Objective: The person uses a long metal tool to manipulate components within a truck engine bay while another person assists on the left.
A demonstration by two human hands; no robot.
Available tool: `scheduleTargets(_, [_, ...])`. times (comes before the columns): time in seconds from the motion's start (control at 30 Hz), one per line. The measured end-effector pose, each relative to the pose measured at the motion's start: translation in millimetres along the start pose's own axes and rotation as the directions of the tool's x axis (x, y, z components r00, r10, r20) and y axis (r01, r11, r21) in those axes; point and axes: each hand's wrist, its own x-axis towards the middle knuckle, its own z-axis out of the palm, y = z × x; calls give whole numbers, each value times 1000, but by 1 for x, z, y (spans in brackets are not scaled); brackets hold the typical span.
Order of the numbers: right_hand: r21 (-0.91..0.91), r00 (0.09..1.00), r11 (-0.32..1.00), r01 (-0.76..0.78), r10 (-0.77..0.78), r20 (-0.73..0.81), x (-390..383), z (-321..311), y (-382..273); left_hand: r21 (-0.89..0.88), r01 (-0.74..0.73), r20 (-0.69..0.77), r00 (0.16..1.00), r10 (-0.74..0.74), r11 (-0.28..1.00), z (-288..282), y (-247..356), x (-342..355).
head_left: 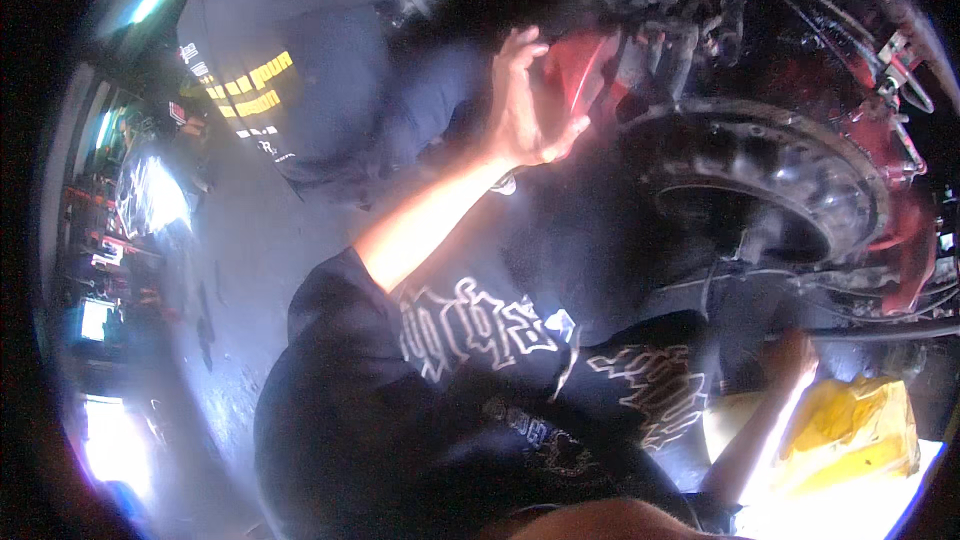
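My left hand (pixel 524 105) reaches up beside a glossy red panel (pixel 580 70) on the machine. Its fingers and thumb are spread wide, with the palm toward the panel. Whether it touches the panel I cannot tell. Lower right, my right hand (pixel 793 358) is beside the dark underside of the machine, below a large black tyre (pixel 800 165). Shadow and blur hide its fingers, so I cannot see whether it holds anything.
Another person in a dark shirt (pixel 300 60) is close by on the upper left. A crumpled yellow bag (pixel 850 430) lies near my right forearm. Metal rods and cables (pixel 905 90) run along the machine's right side. Grey floor (pixel 240 290) extends on the left.
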Motion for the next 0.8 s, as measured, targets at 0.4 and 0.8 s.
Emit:
scheduleTargets(0.4, [28,1000,1000,-4,4,-12,3,-1,3,288,247,-41,968,-246,925,27,26,29])
scheduleTargets(0.8, [-18,996,996,-84,84,-17,-7,29,8,247,256,53,960,-276,935,29,30,19])
